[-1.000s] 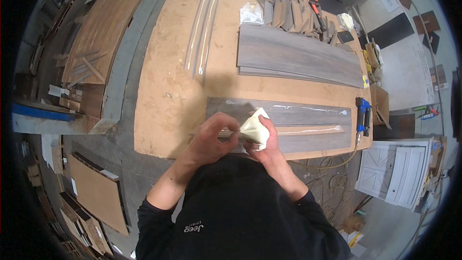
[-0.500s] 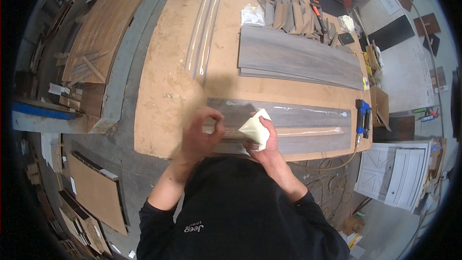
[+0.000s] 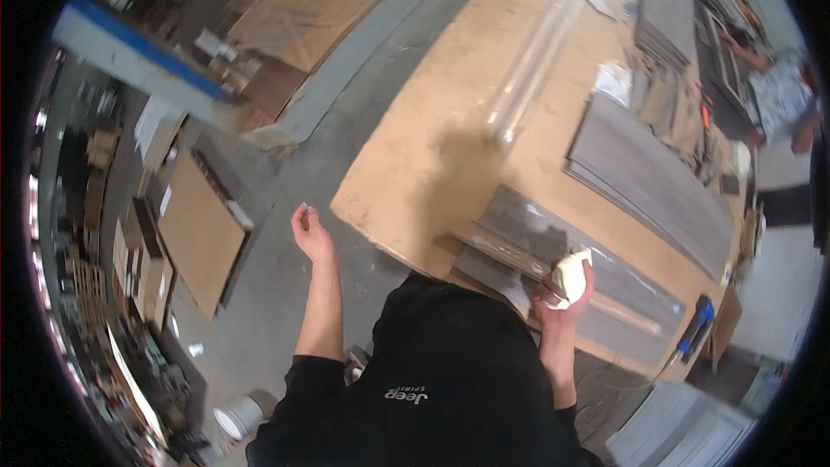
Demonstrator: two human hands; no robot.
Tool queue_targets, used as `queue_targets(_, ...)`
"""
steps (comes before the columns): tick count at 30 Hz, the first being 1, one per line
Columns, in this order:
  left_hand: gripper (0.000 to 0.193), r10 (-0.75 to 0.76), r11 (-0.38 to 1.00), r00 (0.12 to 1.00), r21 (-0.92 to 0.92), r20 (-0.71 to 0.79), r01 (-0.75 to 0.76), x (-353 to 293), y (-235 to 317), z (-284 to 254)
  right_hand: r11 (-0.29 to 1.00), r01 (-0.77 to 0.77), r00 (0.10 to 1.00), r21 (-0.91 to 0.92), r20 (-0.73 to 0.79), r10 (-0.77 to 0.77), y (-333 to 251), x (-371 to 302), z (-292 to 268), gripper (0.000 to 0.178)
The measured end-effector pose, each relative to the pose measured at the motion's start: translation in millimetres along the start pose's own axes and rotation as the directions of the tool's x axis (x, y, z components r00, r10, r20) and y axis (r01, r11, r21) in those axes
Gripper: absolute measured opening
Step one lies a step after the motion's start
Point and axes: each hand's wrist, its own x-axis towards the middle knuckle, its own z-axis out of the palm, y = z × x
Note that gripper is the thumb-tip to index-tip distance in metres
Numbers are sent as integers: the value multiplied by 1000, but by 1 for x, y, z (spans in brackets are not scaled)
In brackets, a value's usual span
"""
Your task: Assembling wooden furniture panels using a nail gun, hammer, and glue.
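Note:
My right hand [image 3: 556, 304] is closed round a soft cream-coloured pouch [image 3: 571, 281], held above grey wood-look planks [image 3: 596, 272] at the table's near edge. Whitish lines run along these planks. Out to the left, away from the table, my left hand [image 3: 311, 235] is raised over the floor. Its fingers are pinched together, with a tiny pale bit at their tips that is too small to name. Two narrow grey strips [image 3: 538, 65] with pale lines on them lie farther up the table.
The big tan table [image 3: 398, 164] has a corner close to my left hand. Stacked grey planks [image 3: 648, 177] lie at right, with a blue nail gun [image 3: 696, 329] nearer. A white bucket [image 3: 239, 418] and a brown panel [image 3: 203, 233] are at left. Another person [image 3: 778, 95] works at far right.
My view has turned left. My left hand has moved from over the planks out past the table's edge. The cream pouch stays in my right hand over the planks.

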Motion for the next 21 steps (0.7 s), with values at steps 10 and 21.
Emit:
queue_targets(10,45,-582,482,621,-392,526,784,-62,-30,-1,965,-222,957,-138,159,243,-8,11,16,38)
queue_targets(21,41,-542,560,607,-288,581,776,-64,-35,-10,924,-260,954,-279,74,291,14,20,44,32)
